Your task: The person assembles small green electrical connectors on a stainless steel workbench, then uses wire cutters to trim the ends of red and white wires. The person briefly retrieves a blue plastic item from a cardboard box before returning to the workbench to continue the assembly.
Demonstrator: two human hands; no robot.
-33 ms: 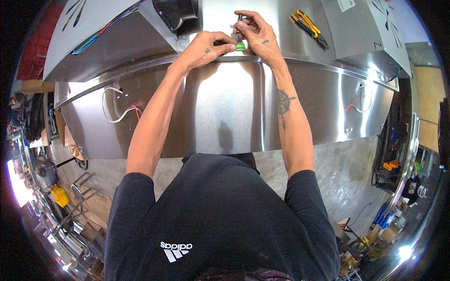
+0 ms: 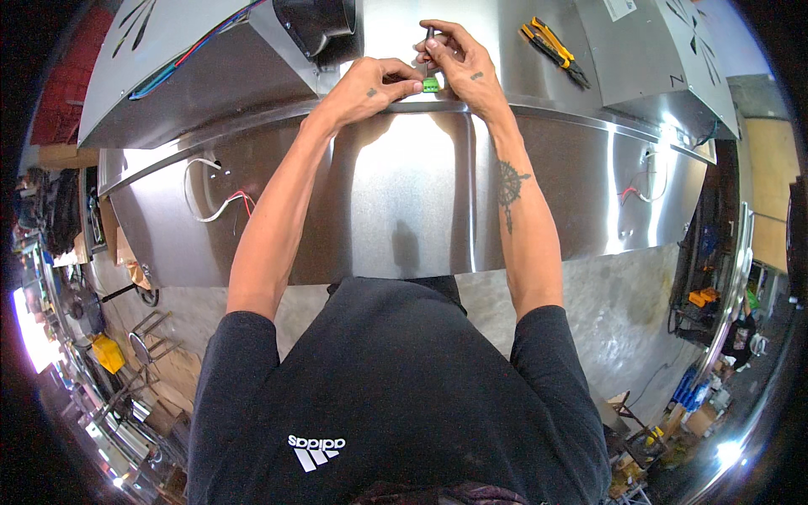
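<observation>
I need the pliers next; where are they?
In the head view, the yellow-handled pliers lie on the steel housing, upper right, just beyond the right hand.

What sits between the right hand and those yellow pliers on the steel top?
Nothing: in the head view, only bare steel sheet lies between the right hand and the pliers.

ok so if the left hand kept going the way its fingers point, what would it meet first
Probably the small green plastic connector block: the left hand points right along the stainless steel hood panel, fingertips almost at it, with the right hand just beyond. Depth is unclear.
</observation>
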